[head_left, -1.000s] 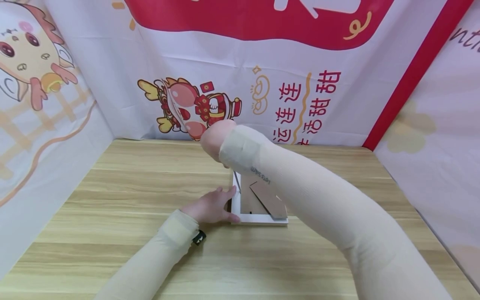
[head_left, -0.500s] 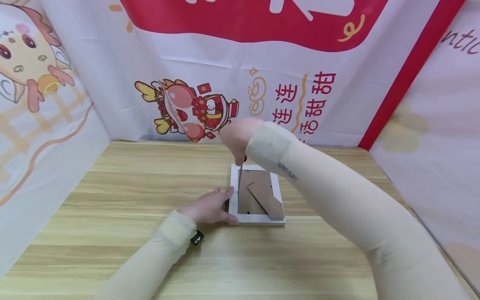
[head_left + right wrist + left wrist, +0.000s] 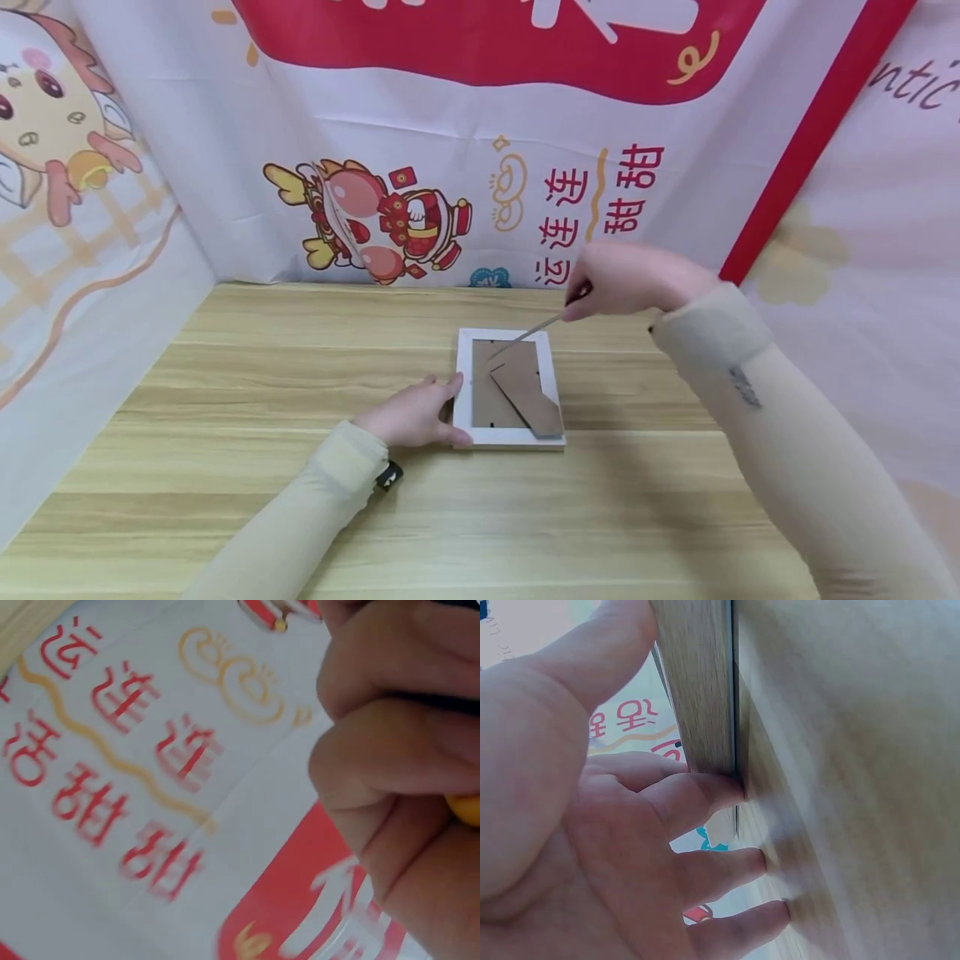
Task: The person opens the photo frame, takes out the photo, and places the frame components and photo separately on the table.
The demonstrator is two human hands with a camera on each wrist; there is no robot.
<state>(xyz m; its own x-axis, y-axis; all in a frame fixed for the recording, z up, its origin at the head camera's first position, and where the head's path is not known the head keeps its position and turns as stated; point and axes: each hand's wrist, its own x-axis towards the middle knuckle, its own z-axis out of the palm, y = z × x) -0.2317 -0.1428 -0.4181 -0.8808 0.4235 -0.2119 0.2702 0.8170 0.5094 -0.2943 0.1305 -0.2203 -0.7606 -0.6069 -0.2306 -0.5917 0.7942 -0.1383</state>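
Note:
A white photo frame (image 3: pixel 463 400) lies back side up on the table, its brown backing board (image 3: pixel 517 358) showing. The stand leg (image 3: pixel 536 408) reaches over the near right edge. My left hand (image 3: pixel 416 414) rests against the frame's left side near the front corner. In the left wrist view its thumb and index finger touch the frame's wooden edge (image 3: pixel 697 690), while other fingertips (image 3: pixel 776 911) touch the table. My right hand (image 3: pixel 622 279) grips a screwdriver (image 3: pixel 528 331), whose thin shaft slants down left over the backing. Whether its tip touches cannot be seen. A yellow handle part (image 3: pixel 469 808) shows between the fingers.
The wood-grain table (image 3: pixel 300 358) meets a printed cloth backdrop (image 3: pixel 420 108) at the back. More printed cloth (image 3: pixel 97 292) hangs on the left and right sides.
My right hand has swung right, so the screwdriver went from nearly upright at the frame's left inner edge to a low slant over the backing. The left hand stays at the frame.

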